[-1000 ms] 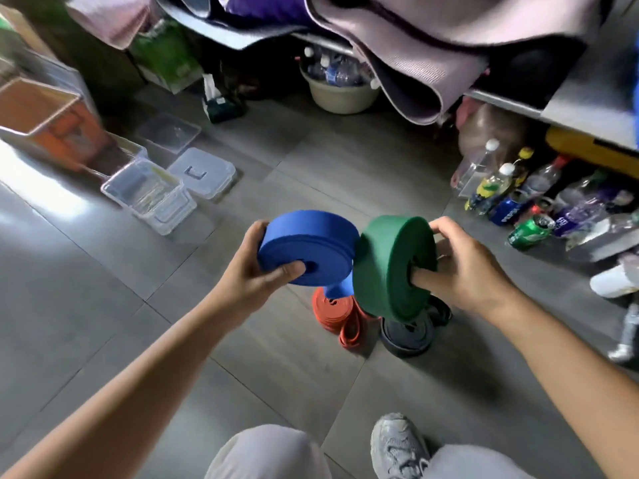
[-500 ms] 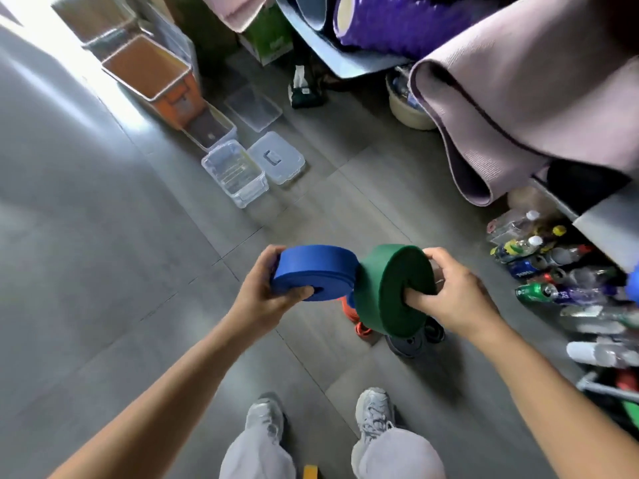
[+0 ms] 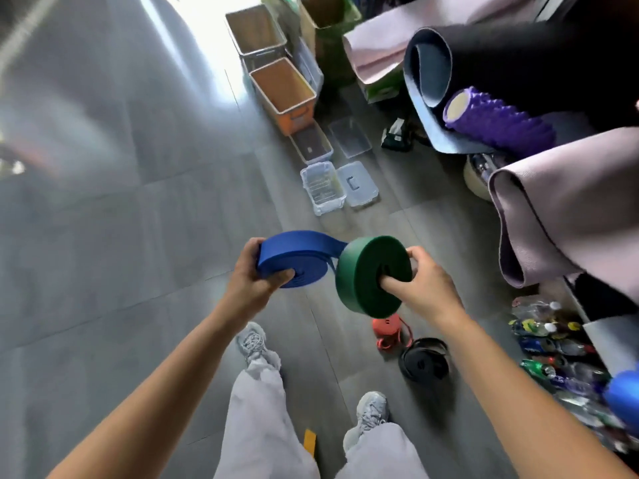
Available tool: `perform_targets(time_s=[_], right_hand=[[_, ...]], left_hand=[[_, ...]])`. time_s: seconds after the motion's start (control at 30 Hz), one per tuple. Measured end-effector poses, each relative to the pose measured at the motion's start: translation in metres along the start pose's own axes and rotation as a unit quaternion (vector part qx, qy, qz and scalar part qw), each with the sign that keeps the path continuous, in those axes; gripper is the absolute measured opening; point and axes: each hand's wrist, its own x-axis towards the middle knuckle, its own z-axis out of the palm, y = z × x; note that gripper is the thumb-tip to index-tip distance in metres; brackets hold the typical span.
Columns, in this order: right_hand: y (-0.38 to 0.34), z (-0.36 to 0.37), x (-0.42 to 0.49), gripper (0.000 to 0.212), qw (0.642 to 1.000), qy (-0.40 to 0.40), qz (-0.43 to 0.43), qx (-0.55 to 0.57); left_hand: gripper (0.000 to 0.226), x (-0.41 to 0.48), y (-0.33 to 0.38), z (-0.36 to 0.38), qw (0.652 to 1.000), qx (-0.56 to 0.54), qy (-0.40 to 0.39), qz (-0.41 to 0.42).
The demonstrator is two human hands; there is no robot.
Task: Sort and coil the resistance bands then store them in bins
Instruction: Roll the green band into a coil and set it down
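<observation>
Since both coils look wound, storing seems the step in hand: the left hand (image 3: 254,276) grips the blue band coil (image 3: 297,257), and the right hand (image 3: 423,286) pinches the green band coil (image 3: 366,271) through its centre. The next move, I judge, is carrying them to the clear bin (image 3: 323,190) beyond the fingers (image 3: 416,253), keeping both tight.

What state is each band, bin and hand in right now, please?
Blue band: coiled, outer wrap loose, gripped by the left hand.
Green band: tightly coiled, held by the right hand, thumb at its centre.
Orange band: loosely coiled, on the floor.
Black band: coiled, on the floor.
Clear bin: open, its lid lying beside it.
Orange crate: open.
</observation>
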Motion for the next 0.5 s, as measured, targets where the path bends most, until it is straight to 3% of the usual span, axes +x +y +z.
perform_targets(time_s=[0.5], right_hand=[[-0.229, 0.114, 0.112, 0.045, 0.998, 0.044, 0.028, -0.026]], left_hand=[[0.037, 0.171, 0.058, -0.255, 0.998, 0.05, -0.011, 0.035]])
